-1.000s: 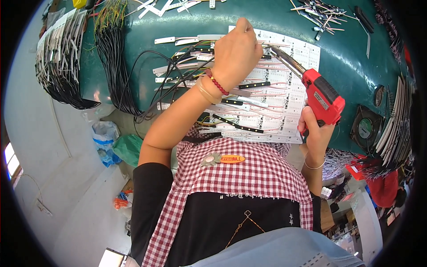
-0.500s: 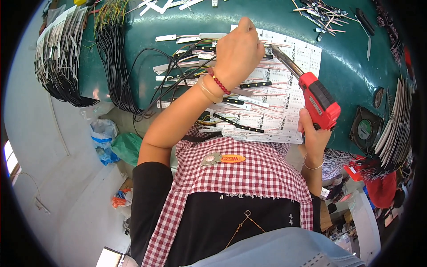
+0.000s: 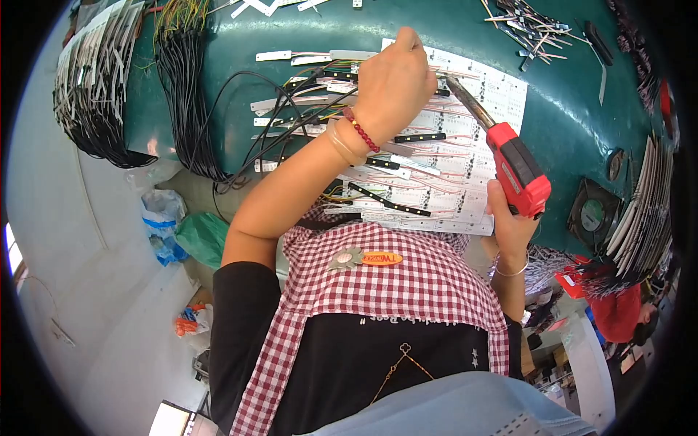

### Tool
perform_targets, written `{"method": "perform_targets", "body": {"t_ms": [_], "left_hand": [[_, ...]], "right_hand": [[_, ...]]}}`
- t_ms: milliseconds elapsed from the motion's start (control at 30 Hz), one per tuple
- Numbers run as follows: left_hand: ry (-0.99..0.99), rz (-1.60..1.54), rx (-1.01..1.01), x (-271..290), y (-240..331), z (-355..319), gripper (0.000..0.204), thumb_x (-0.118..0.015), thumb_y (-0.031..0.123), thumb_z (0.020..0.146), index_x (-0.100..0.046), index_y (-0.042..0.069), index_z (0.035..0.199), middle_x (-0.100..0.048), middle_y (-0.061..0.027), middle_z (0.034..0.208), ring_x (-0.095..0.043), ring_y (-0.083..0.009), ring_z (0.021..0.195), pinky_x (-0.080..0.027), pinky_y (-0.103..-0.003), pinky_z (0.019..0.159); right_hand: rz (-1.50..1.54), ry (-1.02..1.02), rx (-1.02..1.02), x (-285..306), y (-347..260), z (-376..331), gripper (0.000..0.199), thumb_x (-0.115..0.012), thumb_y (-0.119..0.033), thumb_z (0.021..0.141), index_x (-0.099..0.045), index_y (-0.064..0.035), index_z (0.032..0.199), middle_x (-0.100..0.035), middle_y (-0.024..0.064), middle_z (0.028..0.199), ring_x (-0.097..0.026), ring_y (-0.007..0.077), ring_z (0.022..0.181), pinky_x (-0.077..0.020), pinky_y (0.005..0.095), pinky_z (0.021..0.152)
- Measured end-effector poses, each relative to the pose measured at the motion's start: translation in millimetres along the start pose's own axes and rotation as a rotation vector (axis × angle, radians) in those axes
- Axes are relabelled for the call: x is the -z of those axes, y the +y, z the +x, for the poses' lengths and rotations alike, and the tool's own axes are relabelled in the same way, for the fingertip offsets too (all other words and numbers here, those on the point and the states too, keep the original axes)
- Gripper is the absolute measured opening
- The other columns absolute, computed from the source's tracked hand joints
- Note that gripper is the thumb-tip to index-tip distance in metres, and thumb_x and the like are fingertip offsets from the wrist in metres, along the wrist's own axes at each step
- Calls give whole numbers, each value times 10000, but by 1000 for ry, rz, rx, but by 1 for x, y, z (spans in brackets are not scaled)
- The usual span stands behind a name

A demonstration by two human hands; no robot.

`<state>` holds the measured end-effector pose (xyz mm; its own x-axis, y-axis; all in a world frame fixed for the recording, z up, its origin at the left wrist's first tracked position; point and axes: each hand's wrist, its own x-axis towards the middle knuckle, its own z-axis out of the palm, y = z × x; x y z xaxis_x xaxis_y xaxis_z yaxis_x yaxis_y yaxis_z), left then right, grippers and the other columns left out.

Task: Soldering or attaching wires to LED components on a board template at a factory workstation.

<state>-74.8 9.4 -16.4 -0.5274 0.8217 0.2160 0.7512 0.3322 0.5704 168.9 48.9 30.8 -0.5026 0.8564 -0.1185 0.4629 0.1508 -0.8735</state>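
Note:
My right hand (image 3: 515, 227) grips a red and black soldering gun (image 3: 518, 173) by its lower end. The gun's dark metal tip (image 3: 452, 83) points up and left, close beside the fingers of my left hand. Held over the white board sheet (image 3: 502, 94), my left hand (image 3: 396, 81) is closed with its back toward me. Its fingertips are hidden, so what they pinch cannot be seen. Thin pale wires show just right of it. Black LED strips (image 3: 420, 137) and white strips with wires lie in rows across the sheet. Black cables (image 3: 265, 109) run leftward from under my left wrist.
Bundles of black cables (image 3: 193, 109) and wired strips (image 3: 94, 87) hang over the green table's left edge. Loose strips with wires (image 3: 531, 33) lie at the far right. A small black fan (image 3: 592, 212) and a bundle of pale wires (image 3: 634, 218) sit at right.
The view has shifted slightly. Both hands stay in nearly the same places, the soldering gun's tip still beside my left fingers.

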Motion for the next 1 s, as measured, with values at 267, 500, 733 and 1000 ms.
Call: {"method": "perform_targets", "body": {"t_ms": [267,500,733,1000], "left_hand": [[20,-6,-3,-5,-2,0,138,-624,143,739,-606,27,666,-562,-57,908,-603,-288,639,-487,-389,565],[20,-7,-5,-4,0,0,141,-629,141,741,-604,29,659,-567,-53,903,-600,-283,640,-484,-389,565],[34,-29,-8,-3,0,-1,144,-633,136,741,-600,30,649,-567,-52,900,-601,-280,652,-483,-390,580],[32,-3,-44,-3,0,0,85,-638,119,742,-606,49,705,-562,-40,899,-599,-267,640,-481,-365,549]], "right_hand": [[126,17,-194,0,-9,-2,217,-768,-135,728,-635,-5,842,-591,5,700,-535,81,605,-415,238,545],[-38,48,-33,5,11,-3,226,-779,-126,716,-631,-8,839,-584,18,746,-537,84,635,-417,239,550],[35,18,-62,1,-2,-4,194,-701,-66,774,-598,8,922,-559,9,673,-503,71,566,-388,224,503],[203,-66,47,16,-15,8,386,-531,-170,909,-478,69,1207,-515,28,624,-456,76,520,-347,210,467]]}}
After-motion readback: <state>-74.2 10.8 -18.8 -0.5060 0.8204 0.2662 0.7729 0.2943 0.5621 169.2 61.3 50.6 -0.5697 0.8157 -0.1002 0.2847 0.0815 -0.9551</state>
